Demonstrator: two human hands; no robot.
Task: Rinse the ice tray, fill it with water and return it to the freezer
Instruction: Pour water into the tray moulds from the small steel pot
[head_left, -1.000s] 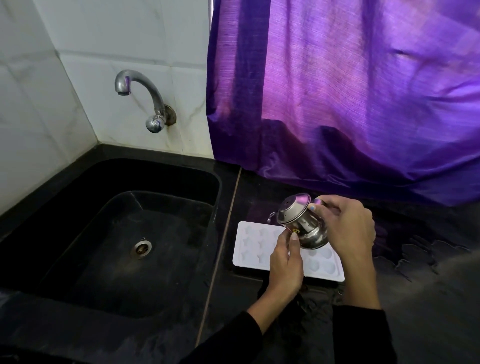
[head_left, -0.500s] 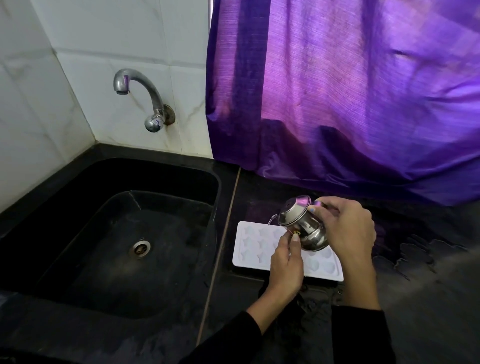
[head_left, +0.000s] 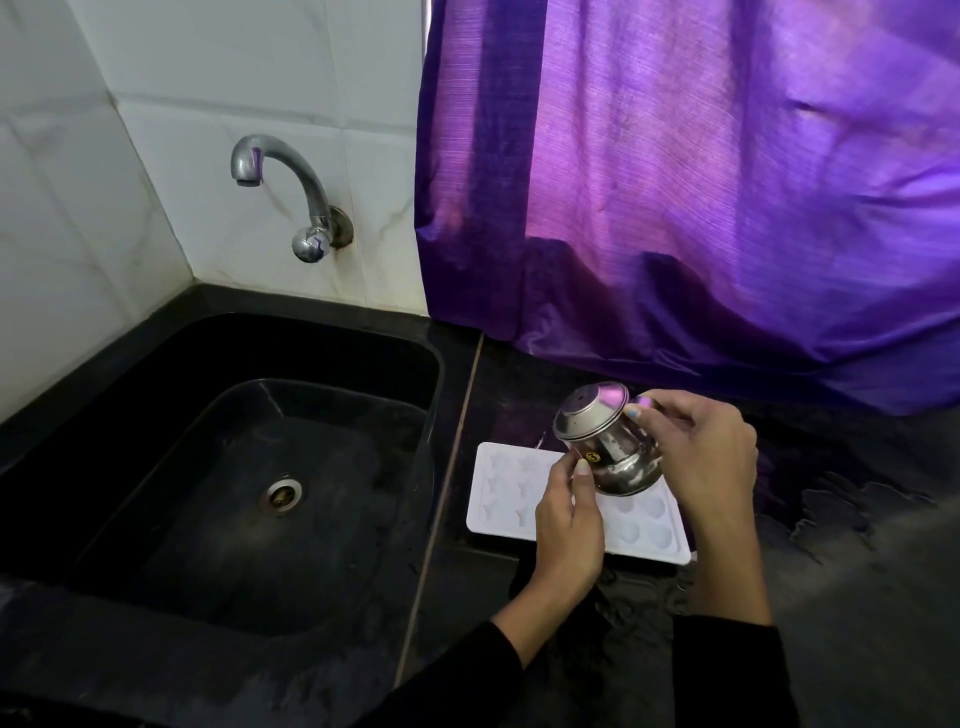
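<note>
A white ice tray with shaped cavities lies flat on the black counter, just right of the sink. Above its middle a small steel pot is tipped to the left, mouth towards the tray's left half; a thin trickle of water leaves its rim. My right hand grips the pot from the right side. My left hand reaches up from below and its thumb and fingers pinch the pot's lower edge. Both hands cover the middle of the tray.
The black sink with a steel drain fills the left. A steel tap juts from the white tiled wall and is not running. A purple curtain hangs behind the wet black counter.
The pot has tipped slightly further to the left over the tray. Both hands keep the same hold and the tray has not moved.
</note>
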